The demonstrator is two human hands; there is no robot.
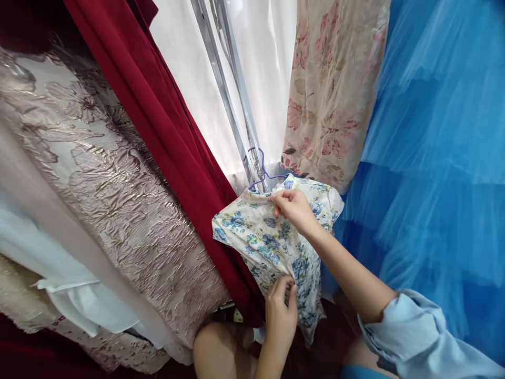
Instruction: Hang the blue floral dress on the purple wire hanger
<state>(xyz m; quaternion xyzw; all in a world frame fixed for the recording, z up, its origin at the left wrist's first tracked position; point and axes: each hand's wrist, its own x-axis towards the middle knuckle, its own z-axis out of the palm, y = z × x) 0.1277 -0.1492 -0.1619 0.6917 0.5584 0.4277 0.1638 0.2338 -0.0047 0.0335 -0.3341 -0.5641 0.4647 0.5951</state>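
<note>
A white blouse with blue flowers (272, 237) hangs on a purple wire hanger (263, 164), whose hook is up against a metal stand. With closed fingers, my right hand (292, 208) pinches the blouse at the front of its neckline. Lower down, my left hand (282, 310) has thumb and fingers pressed together on the cloth near the middle of the blouse front. The lower hem hangs loose below, partly behind my left hand and wrist.
Metal bars (224, 79) rise behind the blouse before a white curtain (181, 58). To the left hang a dark red garment (158, 142) and a shiny pink textured fabric (138, 210). On the right are a beige floral fabric (331, 95) and a blue tulle dress (442, 158).
</note>
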